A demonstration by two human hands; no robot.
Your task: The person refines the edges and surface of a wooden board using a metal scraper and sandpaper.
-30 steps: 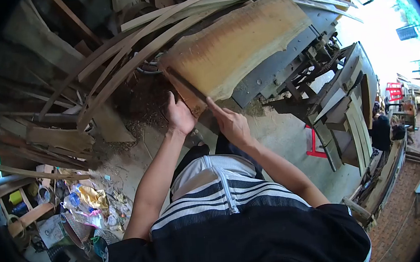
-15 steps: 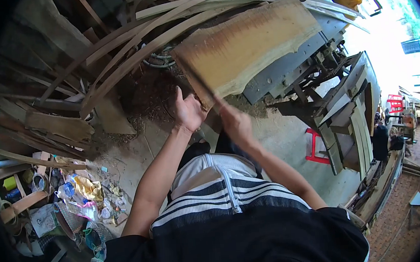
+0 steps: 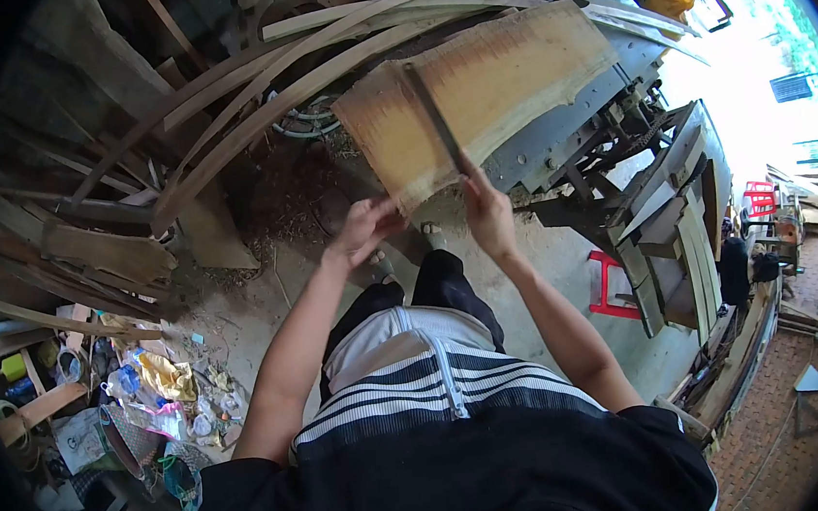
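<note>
A broad wooden slab (image 3: 518, 61) with a wavy natural edge lies before me, its near corner toward my body. Across its left part runs a long, dark, flat strip (image 3: 433, 112), straight like a ruler. My right hand (image 3: 490, 217) is closed around the strip's near end, just off the slab's near edge. At the slab's near left corner is my left hand (image 3: 364, 230), fingers partly stretched toward the wood and slightly blurred, holding nothing that shows.
Under the slab is a grey metal machine table (image 3: 508, 164). Long curved wood strips (image 3: 252, 123) arch behind and left of it. A red plastic stool (image 3: 614, 286) and a wood-laden stand (image 3: 685, 241) are at right. Bags and litter (image 3: 167, 384) cover the floor at left.
The dark strip has swung from the slab's left end to farther right across its face. My right hand has moved right with it; my left hand has turned and lowered slightly.
</note>
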